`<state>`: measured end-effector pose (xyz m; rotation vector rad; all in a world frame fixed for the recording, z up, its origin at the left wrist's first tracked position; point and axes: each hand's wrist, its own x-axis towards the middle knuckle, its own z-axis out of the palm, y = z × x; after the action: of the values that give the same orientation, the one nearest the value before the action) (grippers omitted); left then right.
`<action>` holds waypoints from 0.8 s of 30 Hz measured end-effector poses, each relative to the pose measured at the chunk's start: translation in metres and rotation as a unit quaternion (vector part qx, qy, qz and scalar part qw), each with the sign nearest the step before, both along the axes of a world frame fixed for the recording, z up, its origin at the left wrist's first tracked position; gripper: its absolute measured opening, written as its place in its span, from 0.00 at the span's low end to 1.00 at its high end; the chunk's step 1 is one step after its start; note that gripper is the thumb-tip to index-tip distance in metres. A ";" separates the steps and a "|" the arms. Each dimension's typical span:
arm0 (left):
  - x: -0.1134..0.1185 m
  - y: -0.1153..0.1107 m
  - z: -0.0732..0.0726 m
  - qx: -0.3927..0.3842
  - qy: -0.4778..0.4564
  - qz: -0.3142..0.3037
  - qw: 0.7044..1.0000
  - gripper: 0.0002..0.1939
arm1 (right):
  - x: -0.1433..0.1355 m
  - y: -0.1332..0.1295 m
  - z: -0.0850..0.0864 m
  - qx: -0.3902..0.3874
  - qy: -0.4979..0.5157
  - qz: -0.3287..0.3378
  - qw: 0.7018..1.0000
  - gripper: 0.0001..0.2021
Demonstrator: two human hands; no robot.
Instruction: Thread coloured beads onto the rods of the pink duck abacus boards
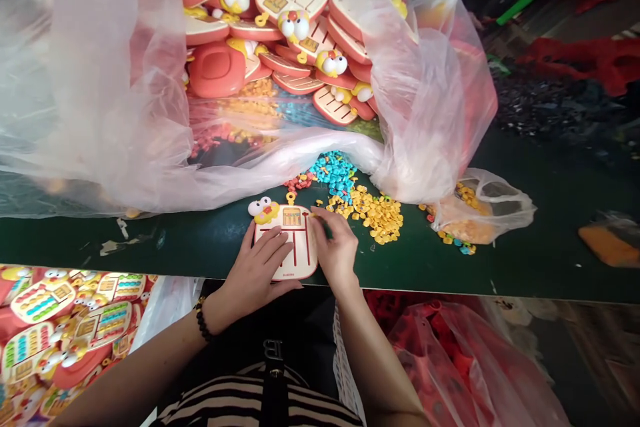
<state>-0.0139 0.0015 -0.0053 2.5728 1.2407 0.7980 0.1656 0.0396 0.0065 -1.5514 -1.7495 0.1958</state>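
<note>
A cream toy board [287, 273] with red slots and a yellow bug-eyed character head at its top left lies at the front edge of the green table. My left hand [260, 263] grips its left and lower part, fingers stretched across the face and thumb along the bottom edge. At the board's upper right corner, my right hand [336, 243] is closed in a pinch by the end of a slot. A small bit of yellow, seemingly a yellow bead, shows at those fingertips. Beyond the board are loose blue beads [334, 173], yellow beads [377, 213] and red beads [300, 182].
A large clear plastic bag [425, 93] full of similar boards spans the back of the green table [540, 267]. A small bag of beads [470, 213] sits to the right. Boards with coloured beads [70, 327] are piled lower left; a bag of red parts [450, 360] is lower right.
</note>
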 end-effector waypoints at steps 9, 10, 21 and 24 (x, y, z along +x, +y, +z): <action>0.001 -0.003 0.003 -0.023 0.007 0.012 1.000 0.29 | -0.009 -0.021 -0.002 -0.045 -0.197 0.069 0.977 0.19; 0.001 -0.003 0.003 -0.024 0.003 0.014 1.000 0.28 | -0.013 -0.028 -0.004 -0.046 -0.203 0.072 0.975 0.20; 0.003 -0.002 0.004 0.009 0.070 0.023 0.997 0.40 | 0.012 0.019 0.004 0.005 -0.123 0.010 0.992 0.16; 0.008 0.000 0.014 -0.012 0.123 0.036 0.992 0.39 | 0.019 0.036 -0.002 0.004 -0.180 -0.006 0.984 0.13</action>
<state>-0.0056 0.0015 0.0086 2.6839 1.4077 0.4833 0.1847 0.0757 0.0049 -1.6678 -2.0118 -0.1060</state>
